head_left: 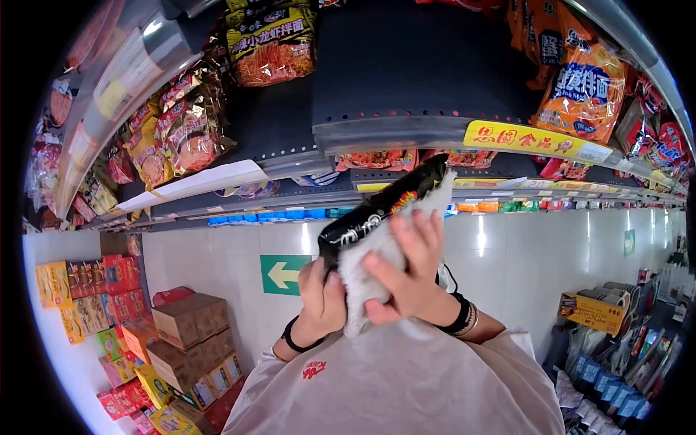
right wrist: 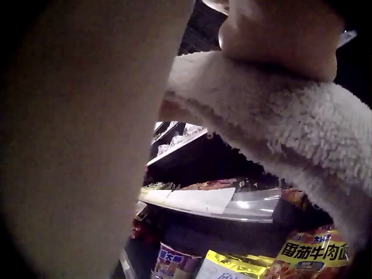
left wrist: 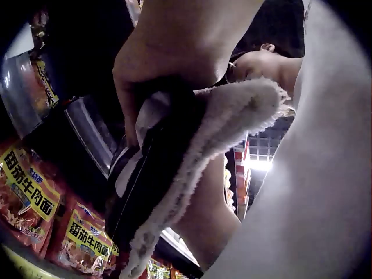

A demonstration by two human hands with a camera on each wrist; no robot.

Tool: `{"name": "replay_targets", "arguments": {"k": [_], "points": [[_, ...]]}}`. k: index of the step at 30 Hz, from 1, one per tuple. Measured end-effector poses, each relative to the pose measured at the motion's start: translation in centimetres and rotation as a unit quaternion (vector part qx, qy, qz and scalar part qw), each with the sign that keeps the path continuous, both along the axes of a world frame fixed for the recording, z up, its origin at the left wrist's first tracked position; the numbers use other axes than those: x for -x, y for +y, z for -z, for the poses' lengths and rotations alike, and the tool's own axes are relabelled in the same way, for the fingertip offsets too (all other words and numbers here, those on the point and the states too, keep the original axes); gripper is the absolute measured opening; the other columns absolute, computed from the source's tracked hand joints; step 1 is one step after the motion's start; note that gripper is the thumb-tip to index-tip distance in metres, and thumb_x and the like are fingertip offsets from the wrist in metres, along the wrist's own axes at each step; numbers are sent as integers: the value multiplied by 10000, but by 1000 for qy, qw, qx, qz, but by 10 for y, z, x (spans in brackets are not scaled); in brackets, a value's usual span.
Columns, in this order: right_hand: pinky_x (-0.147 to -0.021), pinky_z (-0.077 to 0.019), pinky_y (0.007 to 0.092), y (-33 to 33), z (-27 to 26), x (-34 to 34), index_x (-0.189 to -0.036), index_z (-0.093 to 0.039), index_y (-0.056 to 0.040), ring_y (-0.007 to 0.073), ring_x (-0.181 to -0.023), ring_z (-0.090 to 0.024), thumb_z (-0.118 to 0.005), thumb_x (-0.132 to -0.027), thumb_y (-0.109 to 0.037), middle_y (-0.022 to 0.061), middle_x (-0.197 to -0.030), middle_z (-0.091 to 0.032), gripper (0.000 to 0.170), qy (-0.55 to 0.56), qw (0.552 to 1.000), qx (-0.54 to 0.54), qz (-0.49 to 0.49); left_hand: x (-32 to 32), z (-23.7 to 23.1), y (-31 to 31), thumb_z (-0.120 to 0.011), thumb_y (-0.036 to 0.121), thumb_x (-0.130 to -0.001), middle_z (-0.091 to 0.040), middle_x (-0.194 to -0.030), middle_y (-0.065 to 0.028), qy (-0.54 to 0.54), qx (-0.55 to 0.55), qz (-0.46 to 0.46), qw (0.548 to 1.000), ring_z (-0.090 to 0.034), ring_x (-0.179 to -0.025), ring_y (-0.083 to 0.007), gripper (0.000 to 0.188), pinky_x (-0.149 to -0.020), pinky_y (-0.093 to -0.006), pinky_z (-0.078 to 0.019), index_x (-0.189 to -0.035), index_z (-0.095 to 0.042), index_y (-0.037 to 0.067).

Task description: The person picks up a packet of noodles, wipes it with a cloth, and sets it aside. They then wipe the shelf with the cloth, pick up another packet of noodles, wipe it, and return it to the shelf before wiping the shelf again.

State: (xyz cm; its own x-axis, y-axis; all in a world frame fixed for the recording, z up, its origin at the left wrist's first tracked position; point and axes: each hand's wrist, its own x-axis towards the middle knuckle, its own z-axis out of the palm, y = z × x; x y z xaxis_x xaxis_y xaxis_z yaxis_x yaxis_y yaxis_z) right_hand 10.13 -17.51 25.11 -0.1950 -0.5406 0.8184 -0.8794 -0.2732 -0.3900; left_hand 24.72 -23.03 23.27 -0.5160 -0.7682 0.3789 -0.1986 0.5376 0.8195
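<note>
In the head view, a black packet with white lettering (head_left: pixel 370 221) is held aslant in front of the chest. A white fluffy cloth (head_left: pixel 355 279) lies along its near side. The left hand (head_left: pixel 321 301) grips the lower left end of packet and cloth, fingers curled. The right hand (head_left: pixel 409 272) rests on the cloth with fingers spread, somewhat blurred. In the left wrist view, the left hand (left wrist: pixel 168 52) grips the dark packet (left wrist: pixel 154 168) beside the cloth (left wrist: pixel 200 142). The right wrist view shows the fluffy cloth (right wrist: pixel 290 116) close up under a hand.
Dark shelves (head_left: pixel 428 65) with noodle packets (head_left: pixel 583 90) stand ahead, their price-strip edge (head_left: pixel 406 134) just beyond the hands. Stacked cartons (head_left: pixel 188 319) stand at the lower left. A floor arrow sign (head_left: pixel 281 275) lies left of the hands; goods racks (head_left: pixel 609 377) are at the right.
</note>
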Motion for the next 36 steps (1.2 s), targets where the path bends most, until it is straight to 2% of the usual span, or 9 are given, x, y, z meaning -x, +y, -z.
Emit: {"name": "replay_targets", "arguments": {"k": [3, 8, 10, 14, 18, 21, 29, 33, 36], "points": [[-988, -147, 500, -2, 0, 14, -1205, -457, -83, 401, -1200, -311, -363, -799, -459, 288, -1270, -345, 561, -145, 989, 22, -7, 18, -37, -6, -440, 139, -797, -569, -742, -198, 75, -21, 94, 992, -548, -569, -328, 297, -540, -349, -436, -916, -513, -123], [-1017, -162, 401, -14, 10, 38, -1303, -248, 6, 319, -1268, -199, -321, -845, -513, 211, -1368, -195, 697, -298, 953, 41, -29, 23, -55, -3, -617, 136, -710, -585, -952, -251, 84, 126, 149, 977, -622, -751, -318, 401, -667, -322, -501, -995, -510, -127], [-924, -368, 345, -16, 9, 15, -1318, -212, -41, 187, -1118, -407, -422, -771, -623, 128, -1256, -345, 826, -542, 839, 44, -11, 25, -62, -4, -657, 106, -679, -585, -967, -249, 55, 150, 154, 975, -627, -737, -303, 406, -649, -308, -504, -989, -516, -115], [-914, -344, 300, -3, 41, 19, -1279, -275, -13, 152, -1081, -416, -404, -854, -431, 95, -1227, -380, 609, -597, 801, -20, -38, 24, -52, -2, -656, 196, -709, -591, -958, -234, 69, 172, 140, 973, -623, -746, -308, 433, -648, -319, -502, -981, -518, -111], [-885, -344, 268, 1, 50, 32, -1204, -378, 7, 127, -1016, -445, -394, -916, -260, 71, -1121, -467, 393, -727, 672, 31, -136, 15, -36, 1, -468, 152, -810, -575, -831, -239, 50, 43, 85, 994, -570, -693, -364, 326, -625, -380, -449, -993, -496, -117], [-832, -379, 235, 7, 33, 38, -1142, -439, -7, 94, -932, -485, -386, -921, -251, 30, -1010, -524, 333, -704, 689, 25, -173, 14, -25, 11, -369, 272, -900, -557, -999, -90, 33, -101, -54, 993, -525, -880, -157, 388, -801, -284, -396, -1087, -468, -53], [-868, -402, 277, 22, -2, 52, -1193, -397, -12, 133, -993, -480, -399, -900, -160, 52, -1074, -508, 329, -761, 566, 151, -280, 26, -37, -1, -379, 311, -913, -548, -937, -49, 209, -408, -135, 878, -501, -845, -76, 360, -782, -238, -391, -1021, -517, -3], [-842, -410, 299, 29, -27, 71, -1190, -401, 1, 146, -944, -492, -389, -892, -115, 64, -1076, -510, 320, -607, 788, -22, -98, 25, -34, -16, -376, 320, -908, -573, -1017, -92, 325, -549, -99, 764, -587, -888, -152, 360, -786, -267, -472, -1080, -477, 20], [-823, -405, 307, 19, -60, 59, -1149, -448, 5, 178, -892, -494, -389, -884, -120, 104, -1054, -515, 299, -760, 585, 188, -213, 26, -36, -13, -385, 322, -905, -579, -999, -85, 339, -533, -78, 771, -587, -885, -152, 352, -774, -267, -475, -1061, -487, 24]]}}
